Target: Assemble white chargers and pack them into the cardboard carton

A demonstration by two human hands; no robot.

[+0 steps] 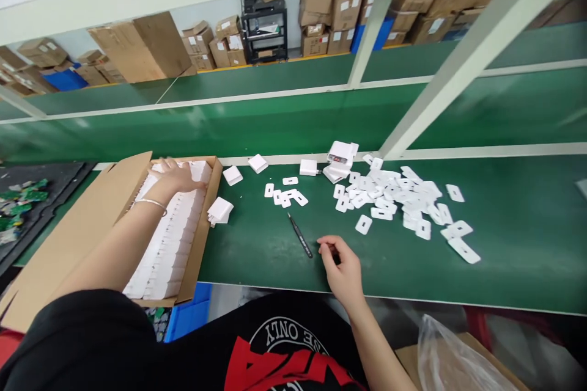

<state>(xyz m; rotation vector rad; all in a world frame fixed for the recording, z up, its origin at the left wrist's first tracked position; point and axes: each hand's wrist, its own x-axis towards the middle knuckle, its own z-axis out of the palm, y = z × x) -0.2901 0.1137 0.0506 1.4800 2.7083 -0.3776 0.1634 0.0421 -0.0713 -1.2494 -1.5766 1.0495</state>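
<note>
My left hand (177,178) reaches into the far end of an open cardboard box (195,250), its fingers spread over rows of white charger housings (172,238). It is open; whether the fingertips press on a housing I cannot tell. My right hand (343,266) rests near the table's front edge with its fingers loosely curled in and no object visible in them. Just left of it lies a pair of black tweezers (300,236). Several small white slotted plates (287,195) lie beyond the tweezers, and a bigger heap of white plates (394,192) spreads to the right.
Loose white chargers (220,211) stand beside the box, others (339,156) along the table's back edge. Green circuit boards (21,201) lie on a black mat at far left. A slanted white post (463,67) rises at right. A plastic bag (454,354) is below the table.
</note>
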